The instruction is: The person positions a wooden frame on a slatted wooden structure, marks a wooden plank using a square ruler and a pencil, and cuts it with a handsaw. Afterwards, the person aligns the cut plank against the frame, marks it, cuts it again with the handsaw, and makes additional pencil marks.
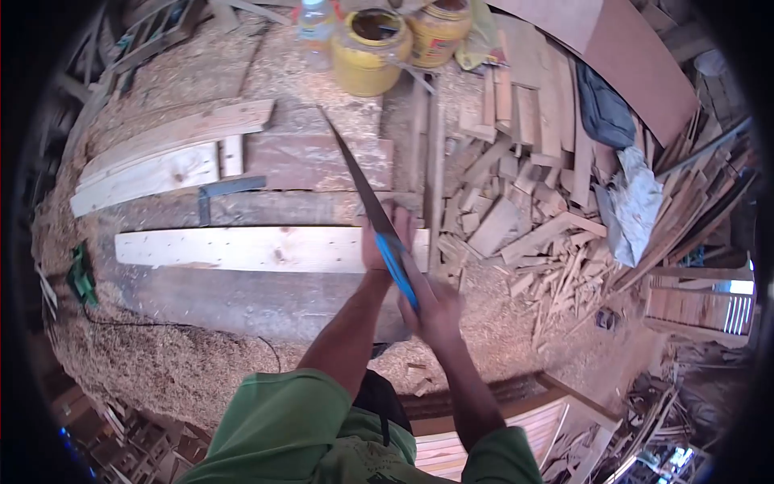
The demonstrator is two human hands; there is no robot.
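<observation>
My right hand (435,310) is closed around the blue handle of a handsaw (360,181). The long dark blade points away to the upper left, passing over my left hand (389,234). That hand grips a pale wooden plank (242,248) near its right end, its fingers partly hidden behind the saw. The plank lies flat across the bench (242,302). A dark metal square (232,186) rests just beyond the plank.
Beyond are pale boards (153,173), yellow tubs (367,73) and a plastic bottle (314,32). Offcuts (516,218) are heaped at the right, near a dark bag (603,109). A green power tool (81,276) with a cord sits at the left amid sawdust.
</observation>
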